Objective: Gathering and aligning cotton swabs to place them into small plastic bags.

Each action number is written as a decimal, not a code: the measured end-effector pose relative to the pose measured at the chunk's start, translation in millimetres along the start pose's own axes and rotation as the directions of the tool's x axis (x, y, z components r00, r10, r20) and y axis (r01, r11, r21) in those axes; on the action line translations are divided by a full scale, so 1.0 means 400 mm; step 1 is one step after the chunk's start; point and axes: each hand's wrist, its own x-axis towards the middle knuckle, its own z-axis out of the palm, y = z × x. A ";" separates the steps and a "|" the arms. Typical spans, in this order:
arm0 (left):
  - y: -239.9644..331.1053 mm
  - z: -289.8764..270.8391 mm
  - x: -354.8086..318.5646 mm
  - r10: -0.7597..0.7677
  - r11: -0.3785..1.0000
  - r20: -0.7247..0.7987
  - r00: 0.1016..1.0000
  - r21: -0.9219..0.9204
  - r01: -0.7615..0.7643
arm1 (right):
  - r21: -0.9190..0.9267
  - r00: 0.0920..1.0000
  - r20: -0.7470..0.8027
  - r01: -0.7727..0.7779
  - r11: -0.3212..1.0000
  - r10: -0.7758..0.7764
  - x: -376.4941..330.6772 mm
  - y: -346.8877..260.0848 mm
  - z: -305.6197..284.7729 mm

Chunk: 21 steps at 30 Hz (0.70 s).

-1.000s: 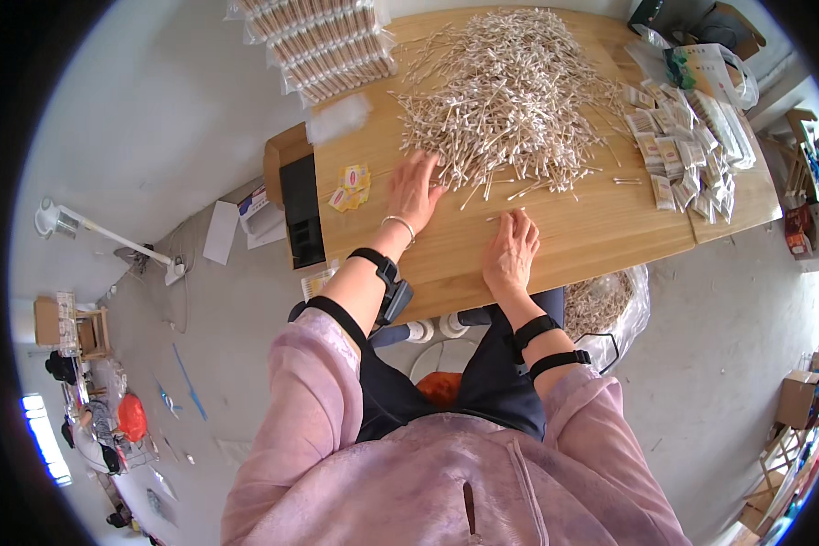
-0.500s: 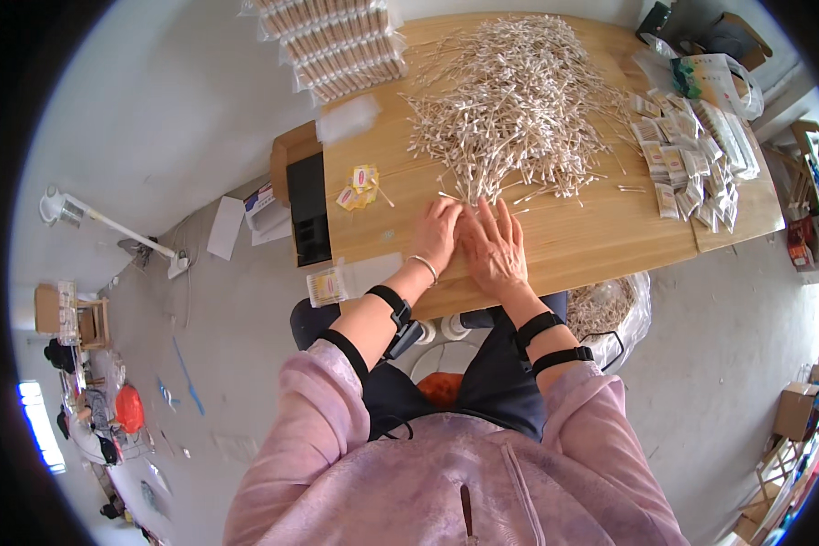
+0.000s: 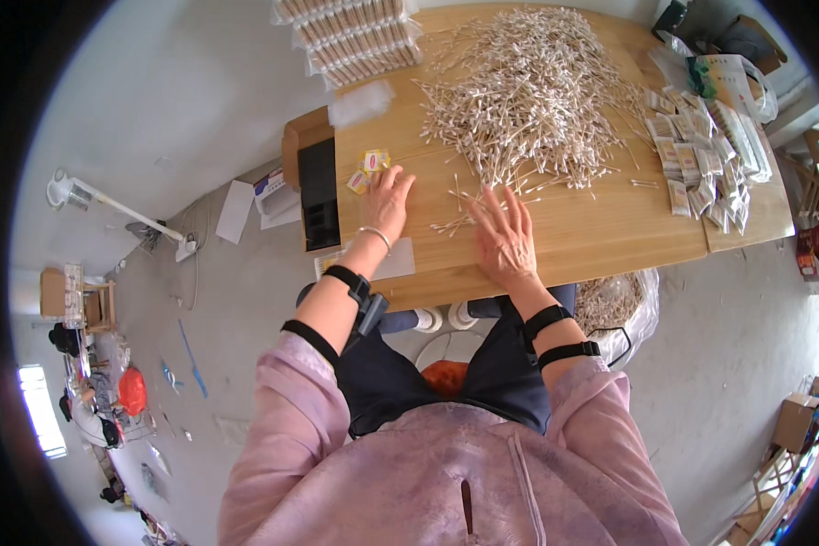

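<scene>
A big heap of loose cotton swabs (image 3: 537, 96) covers the middle of the wooden table (image 3: 601, 227). At its near edge my right hand (image 3: 504, 238) rests with fingers spread, palm down, close to a small cluster of swabs (image 3: 449, 225) lying apart from the heap. My left hand (image 3: 385, 202) is farther left, its fingers parted beside the small yellow-and-white cards (image 3: 374, 162), and nothing shows in its grip. A white sheet (image 3: 397, 258) lies by my left wrist, with a packet of swabs (image 3: 326, 264) partly hidden behind the forearm.
Stacked bags of swabs (image 3: 359, 41) rise at the back left, near a clear plastic pile (image 3: 362, 103). Many small filled packets (image 3: 692, 159) lie on the right. An open carton (image 3: 305, 136) adjoins the left edge; a clear bag of swabs (image 3: 614, 305) sits below the table.
My hands have come apart: the left has moved left to the yellow cards, while the right stays near the heap. A small cluster of swabs now shows between them. The view has shifted slightly.
</scene>
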 end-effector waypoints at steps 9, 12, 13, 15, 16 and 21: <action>0.028 -0.015 0.021 -0.030 0.994 0.223 0.974 0.111 0.005 | 0.060 0.998 0.026 -0.058 0.997 0.057 -0.002 0.008 0.028; 0.079 0.017 -0.011 -0.074 0.997 0.160 0.984 0.034 0.069 | 0.049 0.997 0.016 -0.072 0.996 0.072 -0.001 0.008 0.028; 0.098 0.030 -0.016 -0.047 0.999 0.138 0.989 -0.003 0.048 | 0.054 0.997 0.015 -0.074 0.996 0.073 0.000 0.007 0.027; 0.145 0.055 -0.024 -0.046 0.995 0.102 0.994 -0.082 0.055 | 0.061 0.997 0.004 -0.071 0.996 0.071 0.004 0.006 0.029; 0.175 0.068 -0.028 -0.066 0.987 0.116 0.991 -0.138 0.082 | 0.066 0.997 -0.007 -0.073 0.995 0.074 0.003 0.010 0.030; 0.236 0.092 -0.078 0.020 0.962 0.104 0.994 -0.273 0.009 | 0.100 0.997 0.005 -0.080 0.992 0.080 -0.007 0.030 0.039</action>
